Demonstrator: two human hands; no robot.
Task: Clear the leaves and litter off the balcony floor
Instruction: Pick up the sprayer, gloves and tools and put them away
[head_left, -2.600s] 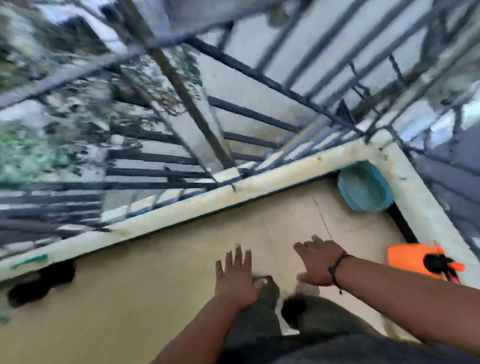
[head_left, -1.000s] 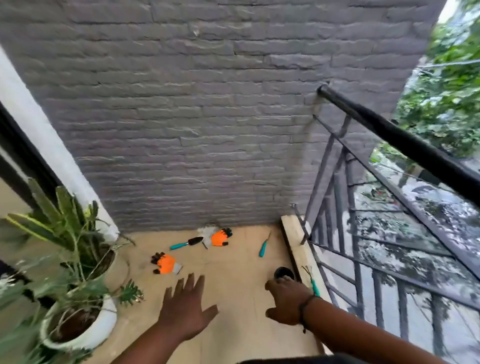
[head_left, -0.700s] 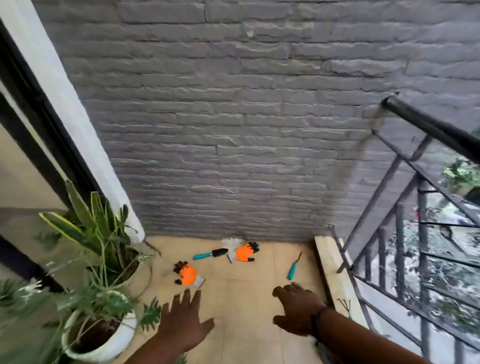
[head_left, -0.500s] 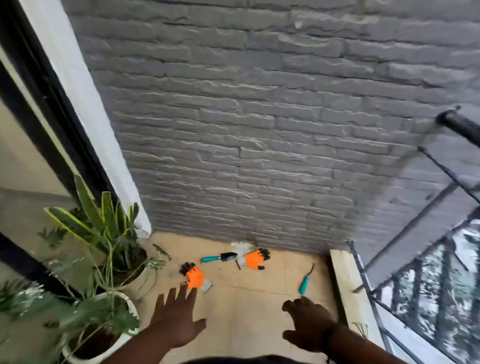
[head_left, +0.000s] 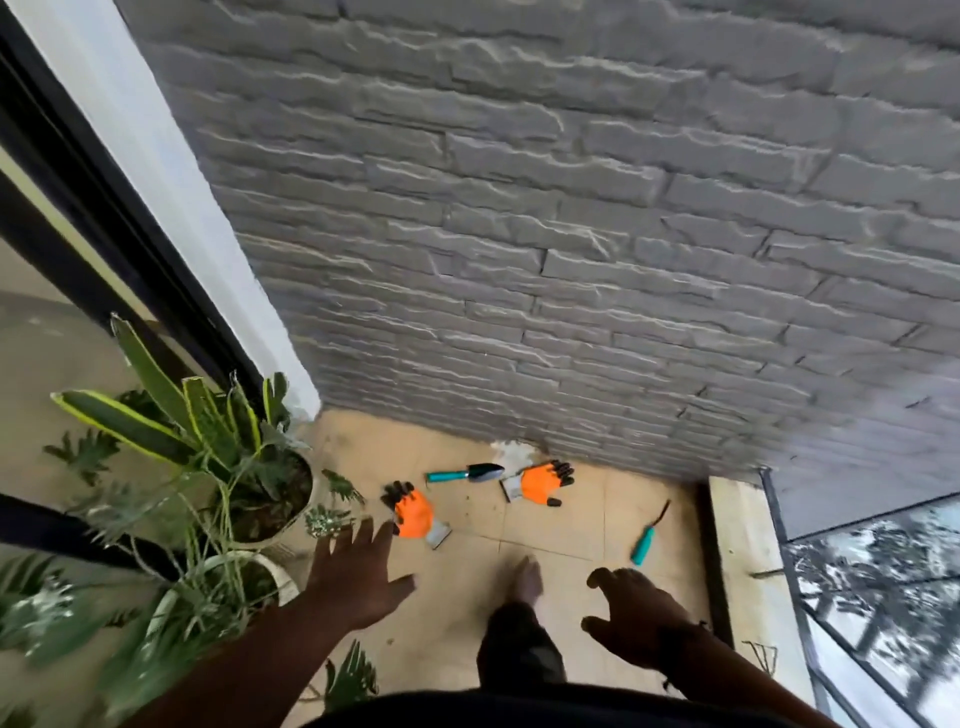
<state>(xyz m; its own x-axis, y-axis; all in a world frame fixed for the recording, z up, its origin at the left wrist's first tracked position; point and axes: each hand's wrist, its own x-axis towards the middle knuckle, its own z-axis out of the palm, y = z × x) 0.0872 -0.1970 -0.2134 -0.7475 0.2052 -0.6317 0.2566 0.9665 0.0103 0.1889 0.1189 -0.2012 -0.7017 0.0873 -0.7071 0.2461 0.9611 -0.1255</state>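
The balcony floor (head_left: 550, 525) I have to clear is the tan tiling ahead of my bare foot (head_left: 527, 577), and what lies on it is mostly gear, not litter: I can make out only faint dark specks between the gloves, too small to call leaves with any certainty. The nearer orange glove (head_left: 413, 514) lies just past my left hand (head_left: 358, 577), cuff towards me, and I judge it is what I am heading for, since bare skin is poor for scooping debris. Its partner, the second orange glove (head_left: 537, 483), lies close to the grey brick wall (head_left: 571, 260), touching or almost touching the blade of the teal-handled trowel (head_left: 467, 473). A smaller teal-handled hand tool (head_left: 647, 540) lies apart, near the raised kerb (head_left: 748, 571) under the railing (head_left: 795, 582). My left fingers (head_left: 382, 538) are spread flat and released, grasping nothing, hovering over the tiles beside the potted plants (head_left: 223, 467), whose fronds overhang the floor and are probably where fallen leaves come from. My right hand (head_left: 631, 618) hangs loosely curled and empty, held out for balance as I step in.
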